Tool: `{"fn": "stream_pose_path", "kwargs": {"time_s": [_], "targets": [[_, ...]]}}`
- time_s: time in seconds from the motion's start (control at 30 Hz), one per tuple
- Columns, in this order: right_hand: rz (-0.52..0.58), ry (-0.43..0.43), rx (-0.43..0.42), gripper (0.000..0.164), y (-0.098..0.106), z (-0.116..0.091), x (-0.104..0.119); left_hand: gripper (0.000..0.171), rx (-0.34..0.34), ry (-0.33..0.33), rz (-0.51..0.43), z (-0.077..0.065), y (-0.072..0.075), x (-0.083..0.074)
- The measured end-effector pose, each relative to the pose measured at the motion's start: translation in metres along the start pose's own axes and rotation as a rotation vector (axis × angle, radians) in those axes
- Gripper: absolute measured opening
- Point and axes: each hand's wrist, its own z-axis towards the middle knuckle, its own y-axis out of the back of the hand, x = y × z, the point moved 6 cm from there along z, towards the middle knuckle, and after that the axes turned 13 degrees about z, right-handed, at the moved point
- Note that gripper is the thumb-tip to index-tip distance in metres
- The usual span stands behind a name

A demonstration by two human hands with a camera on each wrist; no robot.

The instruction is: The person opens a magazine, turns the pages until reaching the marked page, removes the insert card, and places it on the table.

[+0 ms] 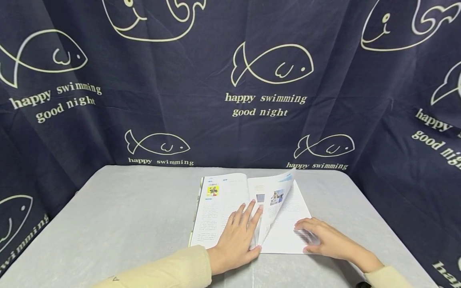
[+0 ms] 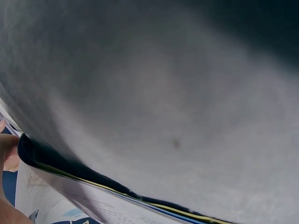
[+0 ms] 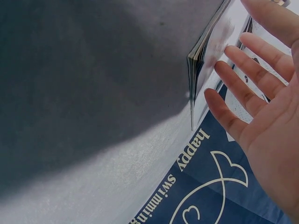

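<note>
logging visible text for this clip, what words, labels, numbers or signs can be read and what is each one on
"happy swimming": on the dark blue cloth, repeated
"good night": also on that cloth, repeated
Print on the open book: too small or blurred to read
Small mark on the left sleeve: perhaps "A", unclear

Left fingers [image 1: 256,217] lie extended; right fingers [image 1: 307,224] curve loosely.
</note>
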Motion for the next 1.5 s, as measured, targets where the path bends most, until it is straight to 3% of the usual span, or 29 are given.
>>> {"fn": "stream_pose_path", "kwargs": {"time_s": [0.2,0.63,0.9,1.5], "targets": [[0.006,0.010,0.001,0.052,0.0000,-0.0006,-0.0006,0.102,-0.008,-0.008,-0.011,0.0000,0.0018,-0.0009],[-0.009,-0.018,0.029,0.056,-0.0025,-0.0024,-0.0025,0.079,0.032,0.000,0.001,-0.0010,0.0011,-0.0016],[-0.015,-0.011,0.022,0.055,-0.0019,-0.0025,-0.0014,0.071,0.037,-0.035,0.010,-0.0001,0.0005,-0.0025],[0.034,0.021,0.015,0.045,0.0039,-0.0034,-0.0009,0.058,0.120,-0.048,-0.011,-0.0042,-0.0076,-0.0026]]}}
